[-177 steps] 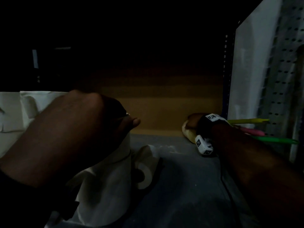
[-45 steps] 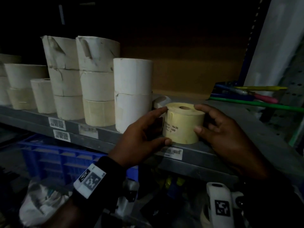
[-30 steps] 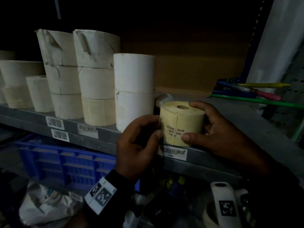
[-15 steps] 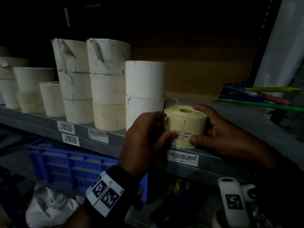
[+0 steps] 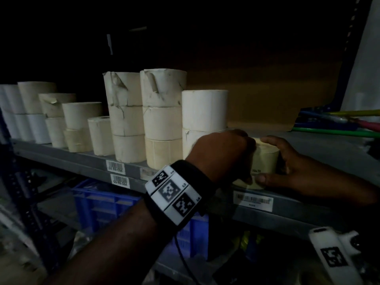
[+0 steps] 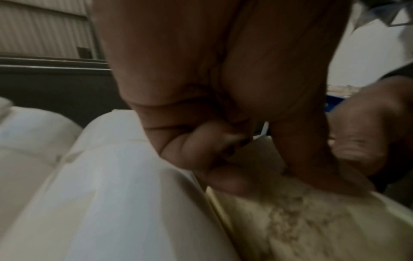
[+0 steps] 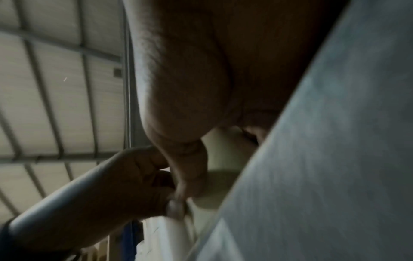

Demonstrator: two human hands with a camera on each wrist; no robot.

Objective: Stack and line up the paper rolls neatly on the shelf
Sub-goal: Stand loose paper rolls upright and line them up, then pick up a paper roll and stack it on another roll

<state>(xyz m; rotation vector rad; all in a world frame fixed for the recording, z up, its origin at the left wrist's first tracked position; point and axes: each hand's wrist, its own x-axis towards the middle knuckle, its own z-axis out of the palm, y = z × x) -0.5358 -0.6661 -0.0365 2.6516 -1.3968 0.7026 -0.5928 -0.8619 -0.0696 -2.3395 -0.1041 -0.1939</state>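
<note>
Since half a second ago, left hand [image 5: 224, 153] has slid over the pale yellow label roll [image 5: 265, 161], curled on it; right hand [image 5: 287, 161] grips its far side. Roll stands at grey metal shelf [image 5: 82, 161] front edge, just beside the two-high white stack [image 5: 204, 120]. Row mostly stacked; this one likely still needs aligning or stacking.

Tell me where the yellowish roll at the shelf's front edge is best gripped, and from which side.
Grip the yellowish roll on its curved side wall, from the front, one hand each side. It stands upright; the white stack crowds its left. The left hand and right hand already flank it.
</note>
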